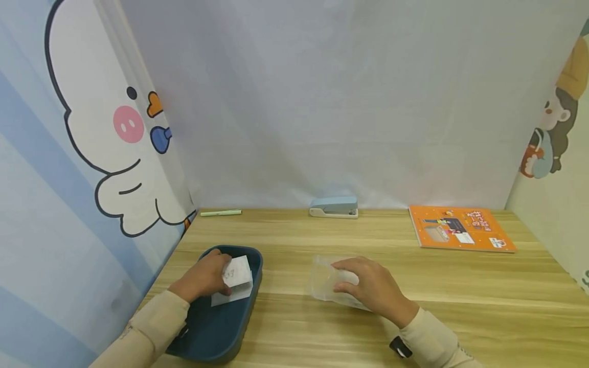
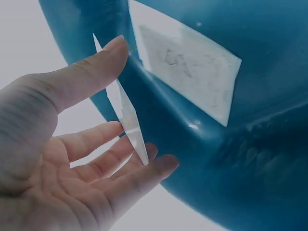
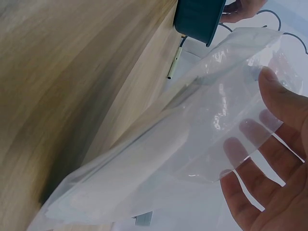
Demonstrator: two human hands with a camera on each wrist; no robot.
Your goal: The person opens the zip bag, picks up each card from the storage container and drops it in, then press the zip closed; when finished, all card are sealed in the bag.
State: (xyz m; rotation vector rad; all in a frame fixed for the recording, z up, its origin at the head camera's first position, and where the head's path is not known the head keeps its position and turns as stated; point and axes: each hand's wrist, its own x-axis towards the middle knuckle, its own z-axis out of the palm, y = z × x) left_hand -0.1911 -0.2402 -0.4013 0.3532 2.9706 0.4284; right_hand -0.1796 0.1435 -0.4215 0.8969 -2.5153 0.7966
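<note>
In the head view my left hand (image 1: pixel 206 275) is inside a dark blue bin (image 1: pixel 216 327) on the left. It pinches a thin white card (image 1: pixel 237 272), seen nearly edge-on as a white card (image 2: pixel 126 113) between thumb and fingers in the left wrist view. A second white card (image 2: pixel 187 62) with faint grey marks lies against the bin's inside. My right hand (image 1: pixel 375 286) pinches a clear plastic bag (image 1: pixel 324 278) by its edge, thumb on one face and fingers behind. Something whitish shows inside the bag (image 3: pixel 192 125) in the right wrist view; its kind is unclear.
A light green pen (image 1: pixel 221 212) lies at the table's back left. Against the back curtain stands a blue stapler (image 1: pixel 334 207). An orange booklet (image 1: pixel 460 228) lies at the back right of the wooden table (image 1: pixel 285 235). Printed walls close off both sides.
</note>
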